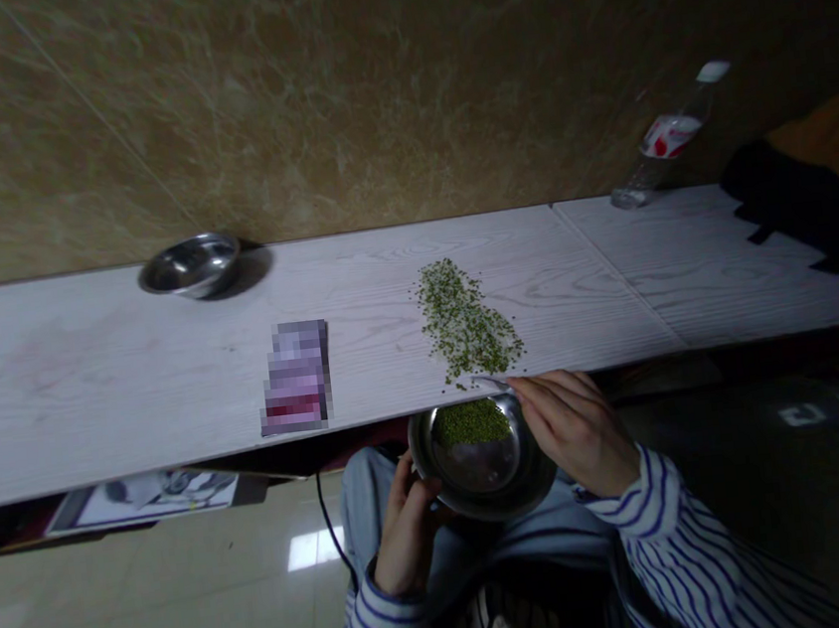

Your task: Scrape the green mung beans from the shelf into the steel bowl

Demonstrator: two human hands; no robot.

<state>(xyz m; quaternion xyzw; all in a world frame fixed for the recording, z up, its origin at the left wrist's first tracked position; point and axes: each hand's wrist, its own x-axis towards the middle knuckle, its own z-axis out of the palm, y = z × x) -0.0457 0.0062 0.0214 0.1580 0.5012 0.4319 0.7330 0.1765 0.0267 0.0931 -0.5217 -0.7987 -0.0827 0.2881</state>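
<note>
My left hand (407, 537) grips the left rim of a steel bowl (535, 487), held above my lap at the table's front edge. Small green beans (474, 422), like mung beans, lie in the far part of the bowl. More loose green beans (466, 324) are spread in a patch on the table just beyond it. Pinched in my right hand (577, 427) is a small shiny utensil that looks like a spoon (488, 383). Its tip is at the table edge, by the near end of the patch and above the bowl's far rim.
A second steel bowl (191, 268) stands by the wall at the left. The phone-like pixelated object (295, 377) lies left of the beans. At the right are a clear plastic bottle (671, 136) and dark and orange cloth (811, 183). A shelf below the white table (97, 388) holds papers.
</note>
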